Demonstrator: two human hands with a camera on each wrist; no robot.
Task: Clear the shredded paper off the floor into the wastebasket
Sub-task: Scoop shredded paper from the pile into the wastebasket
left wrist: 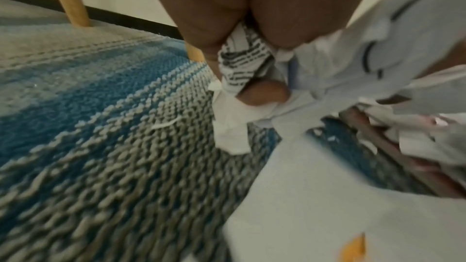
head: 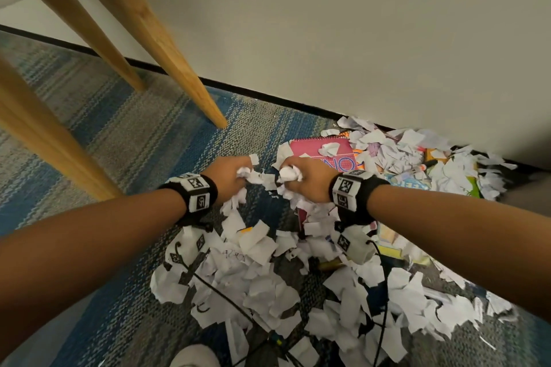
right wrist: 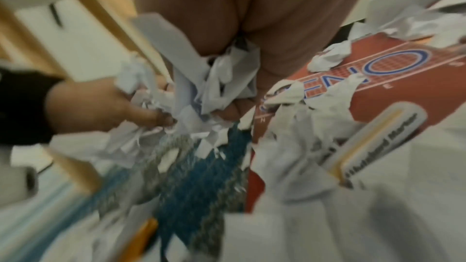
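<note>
The shredded paper (head: 262,271) lies in a wide heap on the striped blue and grey carpet (head: 98,128), from near the person's feet up to the white wall (head: 328,39). Part of it is in both hands, which are lifted a little above the heap. The left hand (head: 229,180) has its fingers curled around a bunch of white scraps, and some pieces hang down from it; in the left wrist view one printed scrap (left wrist: 239,61) is squeezed between the palm and a fingertip. The right hand (head: 304,182) also grips a crumpled bunch, with strips hanging below the fist. The two hands are close together, almost touching through the paper between them.

Just behind the right hand a pink spiral notebook (head: 325,149) lies on the carpet, partly covered by scraps. In the right wrist view a whiteboard marker (right wrist: 373,144) lies on it. More coloured items are mixed in the pile near the wall, but I cannot tell what they are. To the left stand wooden table legs (head: 155,45). No wastebasket is in view.
</note>
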